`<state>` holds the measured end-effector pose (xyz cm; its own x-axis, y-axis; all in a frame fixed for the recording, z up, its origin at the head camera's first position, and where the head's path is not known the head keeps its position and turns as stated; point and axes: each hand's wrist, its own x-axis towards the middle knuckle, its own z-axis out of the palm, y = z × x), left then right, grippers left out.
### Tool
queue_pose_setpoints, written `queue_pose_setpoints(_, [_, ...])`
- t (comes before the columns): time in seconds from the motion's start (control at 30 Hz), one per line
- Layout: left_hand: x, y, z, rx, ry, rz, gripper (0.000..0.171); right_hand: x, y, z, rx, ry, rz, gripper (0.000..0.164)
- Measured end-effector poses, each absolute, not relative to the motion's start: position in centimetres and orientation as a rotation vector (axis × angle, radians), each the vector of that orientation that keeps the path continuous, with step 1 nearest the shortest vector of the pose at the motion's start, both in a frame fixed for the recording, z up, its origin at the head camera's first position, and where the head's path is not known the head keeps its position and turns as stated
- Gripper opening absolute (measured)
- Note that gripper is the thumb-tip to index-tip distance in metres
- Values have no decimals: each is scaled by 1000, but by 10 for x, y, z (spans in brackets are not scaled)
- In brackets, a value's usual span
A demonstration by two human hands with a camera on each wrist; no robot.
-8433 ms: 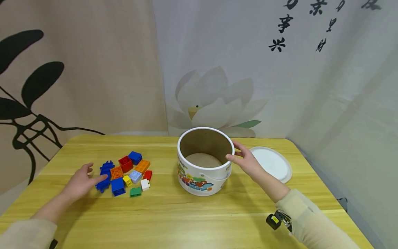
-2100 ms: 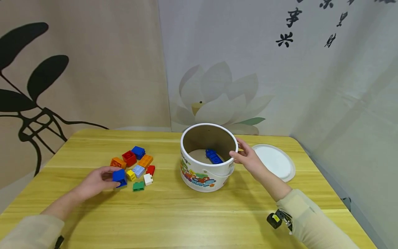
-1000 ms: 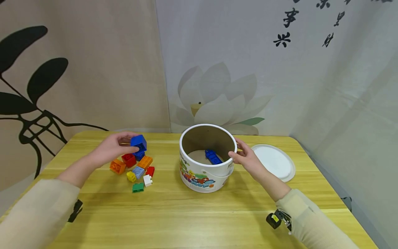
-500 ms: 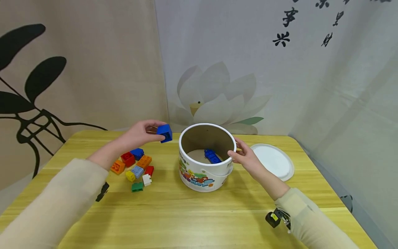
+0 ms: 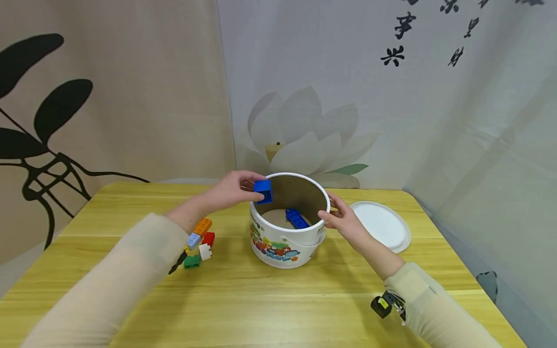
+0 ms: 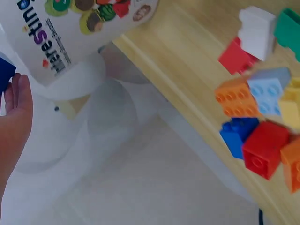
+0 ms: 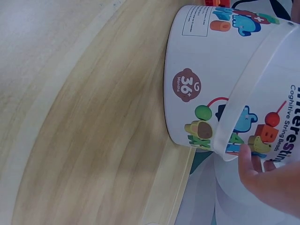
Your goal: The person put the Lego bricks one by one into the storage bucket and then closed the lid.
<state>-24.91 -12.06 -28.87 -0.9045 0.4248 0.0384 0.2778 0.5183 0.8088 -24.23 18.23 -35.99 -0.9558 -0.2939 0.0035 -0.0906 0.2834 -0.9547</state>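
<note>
1. One yellow wood-grain table (image 5: 278, 309), set before a printed cloth backdrop (image 5: 165, 96).
2. One white round bucket (image 5: 273, 244) with printed sides, upright and without its cover; its mouth is the reference for what follows.
3. One flat white round lid (image 5: 385, 226), lying on the table behind the right forearm.
4. One right hand (image 5: 345, 220), at the bucket's right side: thumb at the rim, fingers curved behind it along the outside.
5. One left hand (image 5: 235, 191), raised at the bucket's left: thumb and fingers pinched on the block of entry 7.
6. One long blue plastic piece (image 5: 297, 219), on the bucket floor, its long axis slanting away to the left; it lies right of the left fingers and lower.
7. One chunky blue plastic block (image 5: 263, 192), nearly cubic, no clear long axis. It sits at the left fingertips, overlapping the rim's left stretch, the bucket's mouth lying to its right; contact with the rim, I cannot tell. The left hand is nearer.
8. Loose plastic blocks (image 5: 202, 226), mixed colours, grouped beneath the left forearm.
</note>
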Motion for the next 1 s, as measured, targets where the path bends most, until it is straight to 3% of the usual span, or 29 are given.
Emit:
queue_pose_setpoints(0.6, [-251,-99,-294,711,2549,1392,46,-243,178,-358,-355,2380,-1733,61])
queue_pose_setpoints(1.0, [-248,-147,-293,603,2648,1497,43,-242,181,-360,-343,2384,-1737,63])
